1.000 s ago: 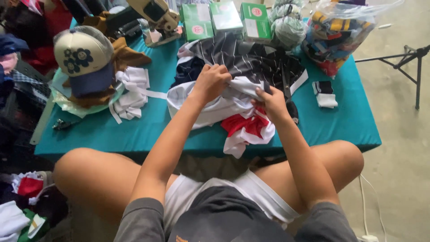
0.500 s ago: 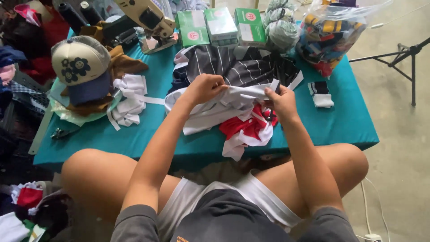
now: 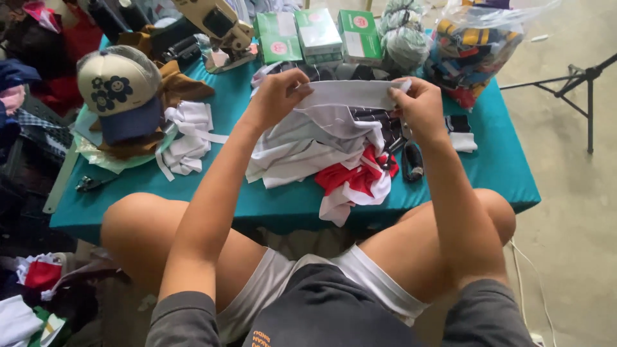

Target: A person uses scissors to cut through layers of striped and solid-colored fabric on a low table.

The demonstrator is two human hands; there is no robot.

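our left hand [image 3: 277,96] and right hand [image 3: 421,106] pinch the ends of a white cloth strip [image 3: 352,94], stretched taut between our fingers above the teal table [image 3: 270,205].

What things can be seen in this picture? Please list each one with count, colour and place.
white fabric strip: one, white, stretched between both hands
cloth pile: one, white and red, table centre
cap: one, cream and navy, table left
boxes: three, green, far edge
yarn: one bundle, grey-green, beside boxes
plastic bag: one, clear, colourful contents, far right
table: one, teal
left hand: pinches strip's left end
right hand: pinches strip's right end
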